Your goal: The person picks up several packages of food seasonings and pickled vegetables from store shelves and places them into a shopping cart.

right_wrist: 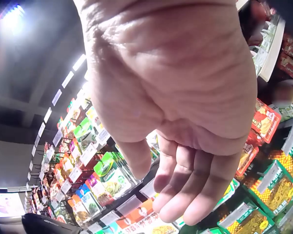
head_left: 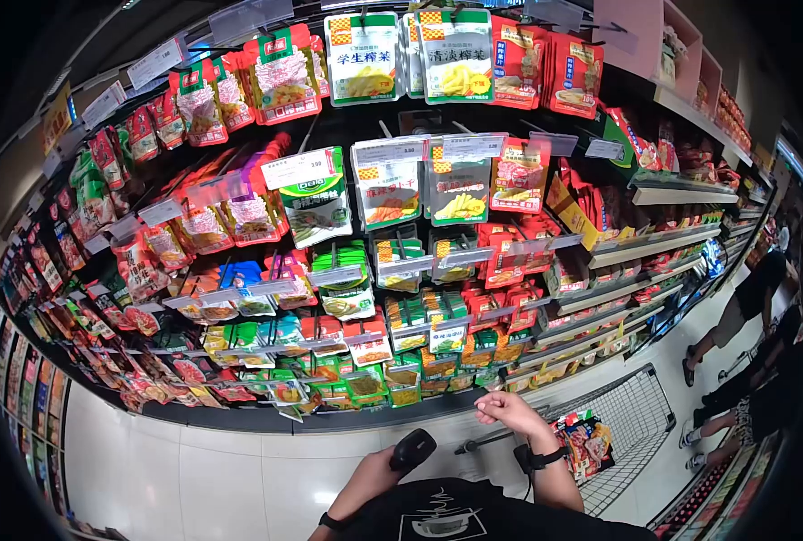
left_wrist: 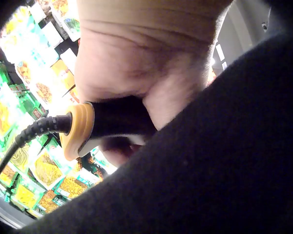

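Observation:
My left hand (head_left: pixel 376 473) grips a black handheld barcode scanner (head_left: pixel 413 449) low in front of my body. In the left wrist view the fingers wrap round its dark handle, and a cord (left_wrist: pixel 39 127) runs out from a yellow collar (left_wrist: pixel 77 130). Part of that view is hidden by dark cloth. My right hand (head_left: pixel 515 417) is raised in front of the lower shelf, holding nothing. Its fingers (right_wrist: pixel 188 183) hang loosely bent in the right wrist view, with hanging food packets behind them.
Pegs with packets, such as a white and green pouch (head_left: pixel 458 56), fill the curved shelf. A wire shopping cart (head_left: pixel 631 410) stands at my right with colourful packets (head_left: pixel 586 444) inside. People (head_left: pixel 751 298) stand in the aisle at the far right. Tiled floor (head_left: pixel 226 460) lies below.

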Available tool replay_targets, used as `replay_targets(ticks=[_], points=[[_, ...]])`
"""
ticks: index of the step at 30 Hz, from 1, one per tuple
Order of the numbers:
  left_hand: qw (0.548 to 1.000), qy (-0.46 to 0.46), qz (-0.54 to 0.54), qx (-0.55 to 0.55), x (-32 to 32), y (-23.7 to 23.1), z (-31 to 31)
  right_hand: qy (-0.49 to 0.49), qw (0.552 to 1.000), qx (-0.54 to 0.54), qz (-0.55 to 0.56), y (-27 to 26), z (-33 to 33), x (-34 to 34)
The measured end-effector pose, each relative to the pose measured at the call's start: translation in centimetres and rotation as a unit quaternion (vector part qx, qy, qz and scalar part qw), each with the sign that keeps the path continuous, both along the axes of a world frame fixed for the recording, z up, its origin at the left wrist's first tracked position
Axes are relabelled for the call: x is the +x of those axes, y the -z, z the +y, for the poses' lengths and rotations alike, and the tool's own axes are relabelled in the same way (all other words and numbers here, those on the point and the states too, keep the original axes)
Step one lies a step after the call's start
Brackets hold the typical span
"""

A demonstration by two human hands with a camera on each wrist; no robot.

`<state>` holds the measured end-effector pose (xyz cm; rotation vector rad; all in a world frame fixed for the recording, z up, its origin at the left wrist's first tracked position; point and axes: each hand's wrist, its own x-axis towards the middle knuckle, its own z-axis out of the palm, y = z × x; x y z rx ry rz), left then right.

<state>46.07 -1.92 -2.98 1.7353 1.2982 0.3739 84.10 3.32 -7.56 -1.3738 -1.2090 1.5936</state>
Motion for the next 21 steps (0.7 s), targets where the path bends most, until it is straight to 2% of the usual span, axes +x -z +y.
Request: replay_targets(ticks=[10,14,17,21], points=[[1.000,0.013,0.007,-0.009,0.2,-0.5,0.1,0.027,1.000,-0.002,0.008,0.3,-1.2,0.6],[1.000,0.017,-0.005,-0.008,0.3,-0.3,0.1,0.034,0.999,0.018,0.005,-1.4,-1.1,0.6],[1.000,0.022,-0.009,0.001,0.4,-0.8,0.0,0.054,0.997,0.062,0.000,-5.0,0.4,1.3],[0.999,0.032,-0.015,0.009,0.4,-0.8,0.1,0.107,0.977,0.186,-0.006,-14.6,3.5,2.5]])
